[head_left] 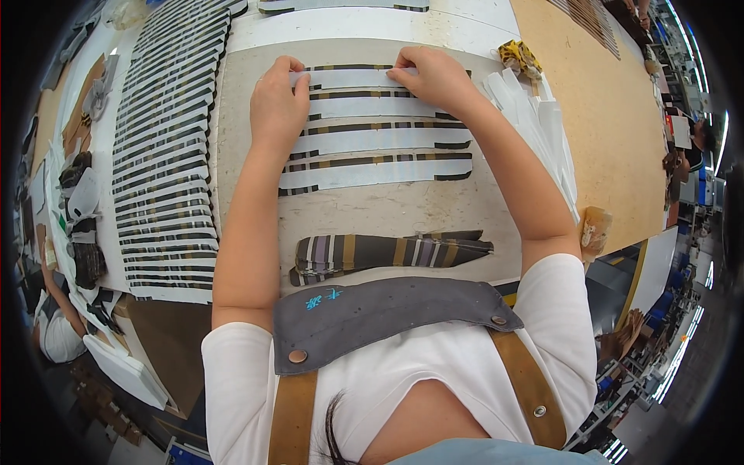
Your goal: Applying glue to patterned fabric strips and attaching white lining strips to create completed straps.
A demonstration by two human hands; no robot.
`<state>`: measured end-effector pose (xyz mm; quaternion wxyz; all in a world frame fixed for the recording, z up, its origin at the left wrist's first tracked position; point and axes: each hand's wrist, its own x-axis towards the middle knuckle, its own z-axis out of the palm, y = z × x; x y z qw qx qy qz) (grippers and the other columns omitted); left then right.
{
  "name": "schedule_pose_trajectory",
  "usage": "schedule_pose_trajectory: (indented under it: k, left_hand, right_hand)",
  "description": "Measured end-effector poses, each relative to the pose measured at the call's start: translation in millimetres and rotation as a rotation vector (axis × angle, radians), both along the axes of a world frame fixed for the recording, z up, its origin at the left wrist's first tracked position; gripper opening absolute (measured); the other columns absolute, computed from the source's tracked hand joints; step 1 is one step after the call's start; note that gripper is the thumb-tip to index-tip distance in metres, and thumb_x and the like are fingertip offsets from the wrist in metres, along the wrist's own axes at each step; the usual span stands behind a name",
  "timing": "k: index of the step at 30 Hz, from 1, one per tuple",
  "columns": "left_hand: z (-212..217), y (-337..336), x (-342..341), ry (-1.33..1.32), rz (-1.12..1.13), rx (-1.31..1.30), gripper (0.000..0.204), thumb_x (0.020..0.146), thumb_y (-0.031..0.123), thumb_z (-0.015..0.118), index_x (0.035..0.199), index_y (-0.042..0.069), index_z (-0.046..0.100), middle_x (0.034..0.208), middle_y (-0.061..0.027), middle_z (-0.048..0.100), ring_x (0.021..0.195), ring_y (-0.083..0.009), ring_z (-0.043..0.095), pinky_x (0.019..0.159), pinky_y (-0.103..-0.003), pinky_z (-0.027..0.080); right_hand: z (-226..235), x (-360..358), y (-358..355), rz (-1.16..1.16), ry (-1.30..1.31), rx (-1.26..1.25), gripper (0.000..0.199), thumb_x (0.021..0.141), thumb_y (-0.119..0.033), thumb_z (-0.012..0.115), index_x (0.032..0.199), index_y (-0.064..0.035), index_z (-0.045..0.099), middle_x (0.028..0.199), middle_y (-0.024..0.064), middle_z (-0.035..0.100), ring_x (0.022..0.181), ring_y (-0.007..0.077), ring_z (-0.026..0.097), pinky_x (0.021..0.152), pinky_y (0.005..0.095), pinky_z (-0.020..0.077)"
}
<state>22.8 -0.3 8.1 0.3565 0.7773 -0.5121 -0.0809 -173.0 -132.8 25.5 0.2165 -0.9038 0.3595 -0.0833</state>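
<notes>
Several striped dark fabric strips, each with a white strip (380, 139) laid along it, lie in a row on the grey work surface (372, 213). At the far end of this row, my left hand (280, 105) pinches the left end of a white paper-like strip (349, 78) between thumb and fingers. My right hand (434, 76) has its thumb and fingertips closed on the same strip farther right. The strip lies along a striped fabric piece (349, 67) whose dark edge shows behind it. Both hands partly cover the fabric's ends.
A folded bundle of striped fabric (387, 254) rests close to my body. To the left, many overlapping striped strips (164, 163) form a long column. Loose white strips (531, 116) lie right of my right forearm, near a yellow-and-black crumpled item (519, 59). Another person (62, 329) is at far left.
</notes>
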Motion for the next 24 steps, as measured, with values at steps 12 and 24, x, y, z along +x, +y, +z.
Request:
schedule_pose_trajectory:
  k: [12, 24]
  left_hand:
    - [-5, 0, -3, -0.111, 0.011, -0.054, 0.018, 0.080, 0.011, 0.061, 0.096, 0.005, 0.054, 0.091, -0.0120, 0.062, 0.087, -0.0307, 0.058, 0.075, -0.038, 0.047]
    - [5, 8, -35, -0.368, -0.390, -0.125, 0.020, 0.083, 0.012, 0.058, 0.102, 0.008, 0.062, 0.107, -0.0045, 0.057, 0.104, -0.0234, 0.051, 0.090, -0.038, 0.036]
  right_hand:
    - [9, 3, 6, 0.016, 0.049, -0.017, 0.022, 0.084, -0.027, 0.060, 0.085, -0.0050, 0.058, 0.083, 0.0118, 0.065, 0.077, 0.0294, 0.060, 0.067, 0.0370, 0.0460]
    - [4, 2, 7, 0.010, 0.040, -0.013, 0.020, 0.084, -0.026, 0.060, 0.086, -0.0065, 0.058, 0.080, 0.0107, 0.065, 0.073, 0.0306, 0.060, 0.064, 0.0373, 0.0463]
